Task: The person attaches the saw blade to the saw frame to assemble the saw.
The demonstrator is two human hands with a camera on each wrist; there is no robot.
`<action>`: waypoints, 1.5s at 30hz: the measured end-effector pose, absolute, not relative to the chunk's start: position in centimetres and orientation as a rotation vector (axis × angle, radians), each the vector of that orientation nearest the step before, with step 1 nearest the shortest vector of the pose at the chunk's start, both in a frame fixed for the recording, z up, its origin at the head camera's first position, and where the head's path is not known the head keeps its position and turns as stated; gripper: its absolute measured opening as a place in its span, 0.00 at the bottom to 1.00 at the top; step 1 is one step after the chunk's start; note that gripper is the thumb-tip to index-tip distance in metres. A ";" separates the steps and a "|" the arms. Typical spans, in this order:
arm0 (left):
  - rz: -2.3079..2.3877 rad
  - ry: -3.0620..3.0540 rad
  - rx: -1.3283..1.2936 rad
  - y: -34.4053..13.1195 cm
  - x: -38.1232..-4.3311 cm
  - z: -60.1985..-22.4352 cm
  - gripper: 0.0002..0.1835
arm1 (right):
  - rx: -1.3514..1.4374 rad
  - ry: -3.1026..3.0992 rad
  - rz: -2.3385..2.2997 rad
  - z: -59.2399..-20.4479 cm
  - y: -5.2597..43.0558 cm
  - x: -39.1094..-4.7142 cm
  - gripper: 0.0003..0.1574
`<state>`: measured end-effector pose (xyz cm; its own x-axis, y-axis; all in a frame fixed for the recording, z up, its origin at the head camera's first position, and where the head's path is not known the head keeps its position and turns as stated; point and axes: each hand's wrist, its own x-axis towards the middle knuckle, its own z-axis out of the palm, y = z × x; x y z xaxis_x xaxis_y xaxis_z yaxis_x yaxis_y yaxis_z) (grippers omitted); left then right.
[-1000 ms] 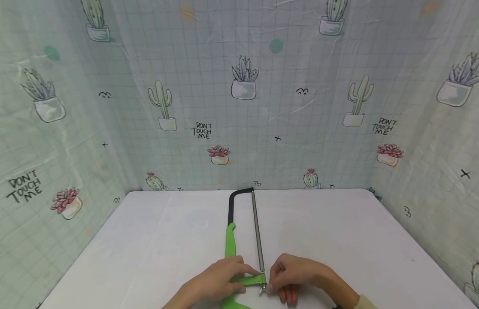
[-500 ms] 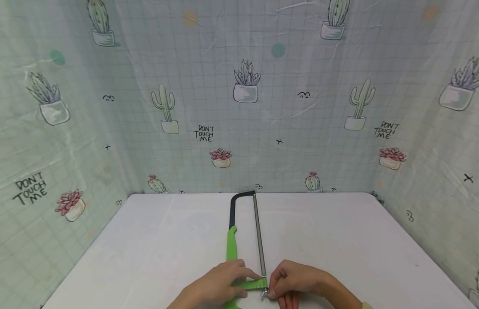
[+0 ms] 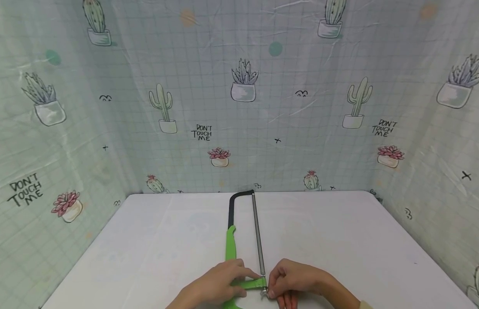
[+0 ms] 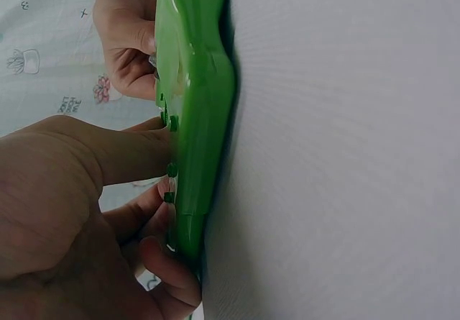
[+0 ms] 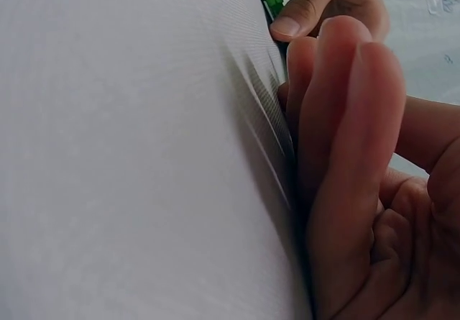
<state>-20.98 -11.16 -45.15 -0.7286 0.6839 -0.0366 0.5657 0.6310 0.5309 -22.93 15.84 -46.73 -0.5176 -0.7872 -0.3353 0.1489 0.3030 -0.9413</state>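
A hacksaw [image 3: 230,243] with a green handle and a black front frame lies flat on the white table, its grey blade [image 3: 257,234] to the right. My left hand [image 3: 220,281] grips the green frame near the handle, index finger reaching toward the blade's near end. At that end my right hand [image 3: 297,279] pinches the small metal wing nut [image 3: 264,293] between thumb and index finger. In the left wrist view, the thumb presses the edge of the green handle [image 4: 198,119]. The right wrist view shows the other right-hand fingers [image 5: 363,133] near the tabletop; the wing nut is hidden there.
The white table [image 3: 166,240] extends around the saw on both sides. A curtain [image 3: 278,111] printed with cacti and potted plants hangs behind the table and along its left and right sides.
The camera view shifts slightly. The right thumb and fingertips have moved a little at the wing nut, which sits at a different angle. The hacksaw and left hand stay in place.
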 end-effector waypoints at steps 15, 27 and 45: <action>0.755 2.608 0.994 -10.9 -20.9 -44.9 0.23 | -0.594 1.743 -1.341 -46.5 15.6 -22.6 0.05; 0.769 2.596 1.029 -11.2 -21.1 -45.0 0.23 | -0.575 1.757 -1.338 -46.7 15.5 -22.7 0.03; 0.752 2.605 1.017 -11.2 -21.0 -45.1 0.23 | -0.606 1.806 -1.330 -46.3 15.5 -22.5 0.11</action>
<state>-21.04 -11.20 -45.11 -0.7271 0.6855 -0.0393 0.5589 0.6242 0.5459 -22.47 15.50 -46.34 -0.5687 -0.7592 -0.3166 0.0768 0.3342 -0.9394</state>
